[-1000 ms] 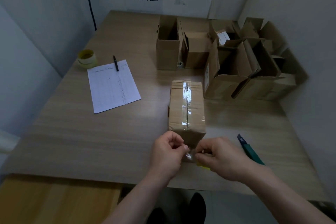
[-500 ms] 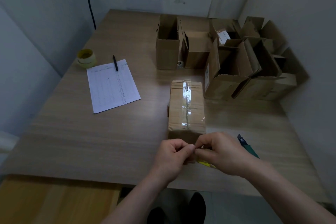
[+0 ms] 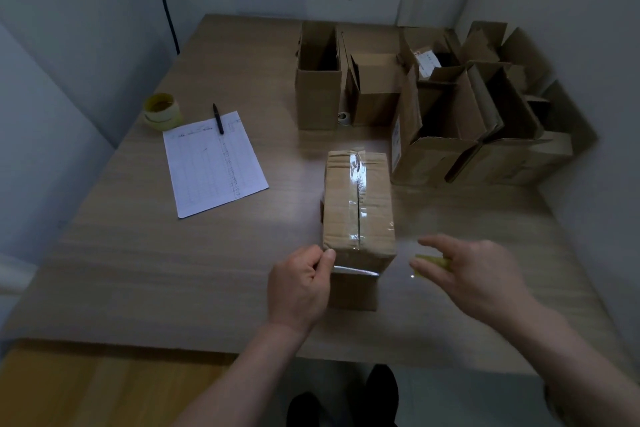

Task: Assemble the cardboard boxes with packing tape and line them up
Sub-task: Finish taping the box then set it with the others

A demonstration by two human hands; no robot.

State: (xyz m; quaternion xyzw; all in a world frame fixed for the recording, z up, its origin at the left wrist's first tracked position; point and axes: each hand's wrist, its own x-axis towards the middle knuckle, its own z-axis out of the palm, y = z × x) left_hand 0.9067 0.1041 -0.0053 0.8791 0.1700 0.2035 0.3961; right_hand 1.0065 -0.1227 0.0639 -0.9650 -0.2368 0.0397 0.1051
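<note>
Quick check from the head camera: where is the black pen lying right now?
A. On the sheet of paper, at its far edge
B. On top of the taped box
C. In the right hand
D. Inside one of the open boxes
A. The black pen lies across the far edge of the sheet of paper, left of the taped box; the right hand holds something small and yellow instead.

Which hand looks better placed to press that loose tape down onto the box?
Probably the left hand: it already pinches the tape strip against the box. The right hand holds the yellow roll off to the side.
</note>
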